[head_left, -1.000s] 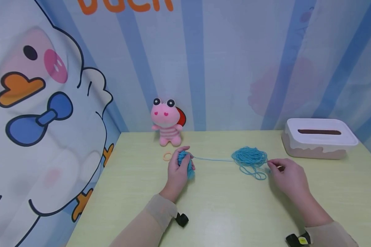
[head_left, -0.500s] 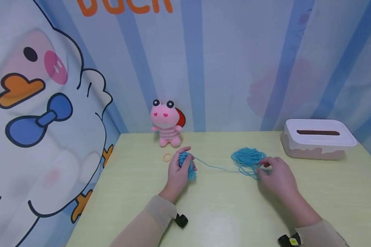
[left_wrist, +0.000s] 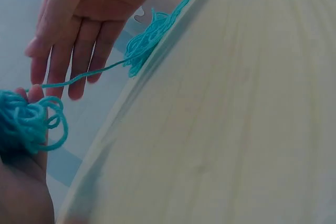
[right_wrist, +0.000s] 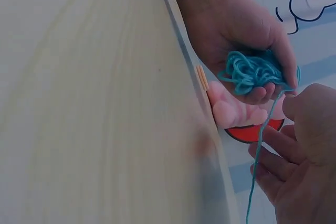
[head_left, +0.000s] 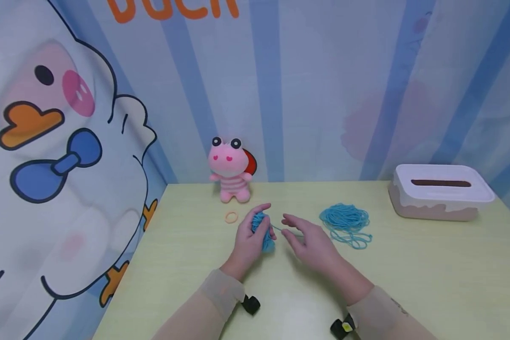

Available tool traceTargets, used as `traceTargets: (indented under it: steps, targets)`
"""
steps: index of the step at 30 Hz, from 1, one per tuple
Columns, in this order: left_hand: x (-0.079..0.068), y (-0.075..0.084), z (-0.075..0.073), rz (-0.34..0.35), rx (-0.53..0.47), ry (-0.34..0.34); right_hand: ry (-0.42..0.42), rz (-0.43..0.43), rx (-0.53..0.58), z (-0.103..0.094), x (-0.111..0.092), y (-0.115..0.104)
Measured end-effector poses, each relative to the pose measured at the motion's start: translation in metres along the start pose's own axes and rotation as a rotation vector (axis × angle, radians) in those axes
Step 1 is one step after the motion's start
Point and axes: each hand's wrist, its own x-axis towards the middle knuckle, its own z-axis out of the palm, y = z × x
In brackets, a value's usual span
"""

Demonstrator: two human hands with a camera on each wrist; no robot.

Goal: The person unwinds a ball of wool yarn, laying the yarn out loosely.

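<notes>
My left hand grips a small bundle of blue yarn above the table. Loose loops of that bundle stick out past the fingers in both wrist views. Just to the right, my right hand is close by with its fingers extended and parted. A single yarn strand leads from the bundle past the right hand's fingers to a loose yarn pile on the table. In the right wrist view, the strand hangs by the right fingers, which are not curled round it.
A pink plush toy stands at the table's back edge, with a pale orange ring in front of it. A white and brown tissue box is at the back right. Behind the table hangs a duck-print curtain.
My right hand has moved left from the yarn pile to beside the left hand, and its pinching fingers have spread. The left hand has shifted slightly right, still holding the bundle.
</notes>
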Motion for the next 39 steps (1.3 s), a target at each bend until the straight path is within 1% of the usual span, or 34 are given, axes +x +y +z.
traceTargets:
  steps: [2, 4, 7, 12, 15, 18, 21, 23, 27, 30, 32, 35, 39]
  targets:
    - [0.0, 0.0, 0.001, 0.011, -0.002, -0.012, -0.024, 0.038, 0.036, 0.006, 0.004, -0.003]
    - [0.0, -0.001, 0.002, 0.006, -0.014, -0.018, -0.032, 0.066, 0.054, 0.01, 0.007, -0.005]
    - [0.0, 0.0, 0.004, -0.01, -0.025, -0.022, -0.011, 0.099, 0.048, 0.011, 0.006, -0.005]
    - [-0.001, 0.002, 0.005, -0.045, -0.057, -0.035, 0.109, 0.108, 0.066, 0.0, 0.0, -0.004]
    - [-0.002, 0.002, 0.006, -0.062, -0.087, -0.043, 0.183, 0.092, 0.09, -0.009, -0.003, -0.004]
    - [-0.001, 0.002, 0.007, -0.067, -0.057, -0.02, 0.246, 0.069, 0.111, -0.016, -0.006, -0.002]
    - [0.0, 0.001, 0.006, -0.048, 0.011, 0.013, 0.3, 0.02, 0.13, -0.021, -0.01, 0.001]
    - [0.001, 0.001, 0.006, -0.039, 0.04, 0.039, 0.332, -0.037, 0.137, -0.023, -0.012, 0.003]
    - [0.002, -0.001, 0.003, -0.07, 0.001, 0.105, 0.379, -0.197, 0.136, -0.026, -0.016, 0.007]
    - [0.003, -0.003, 0.002, -0.085, -0.037, 0.157, 0.396, -0.291, 0.129, -0.028, -0.019, 0.009]
    - [0.003, -0.004, 0.001, -0.084, -0.036, 0.186, 0.4, -0.33, 0.128, -0.029, -0.02, 0.009]
    - [0.002, -0.004, 0.001, -0.098, -0.001, 0.226, 0.401, -0.369, 0.127, -0.031, -0.021, 0.01]
    - [0.002, 0.0, 0.001, -0.116, 0.022, 0.246, 0.398, -0.379, 0.124, -0.034, -0.022, 0.011]
